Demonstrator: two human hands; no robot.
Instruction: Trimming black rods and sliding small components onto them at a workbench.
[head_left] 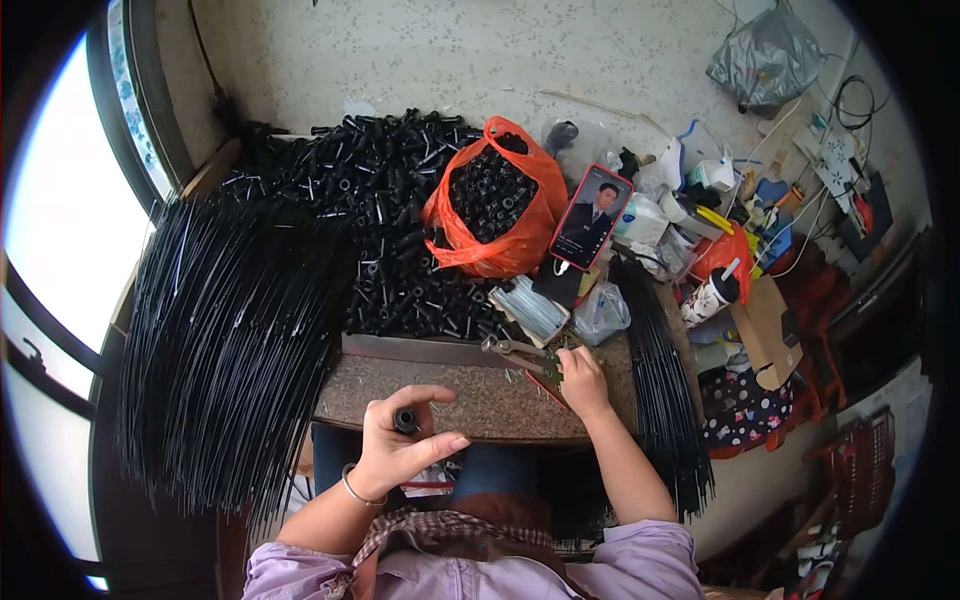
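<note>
A short black plastic tube [405, 421] sits in the palm of my left hand [385, 445], its hollow end turned up. The lower fingers curl round it, while the thumb and forefinger stand apart. To the right, my right hand [582, 382] grips green-handled pliers [516, 349], their metal jaws pointing left over the table edge. Just beyond the jaws lies a small tray of thin pale pins or wires [533, 308]. Behind it, a big heap of similar black tubular parts [385, 180] covers the table.
Long bundles of thin black rods hang at left [230, 350] and right [660, 370]. An orange plastic bag [490, 255] full of small black parts stands beside a propped phone [592, 218]. A patterned cup [708, 298], a cardboard box [765, 335] and cables crowd the right side.
</note>
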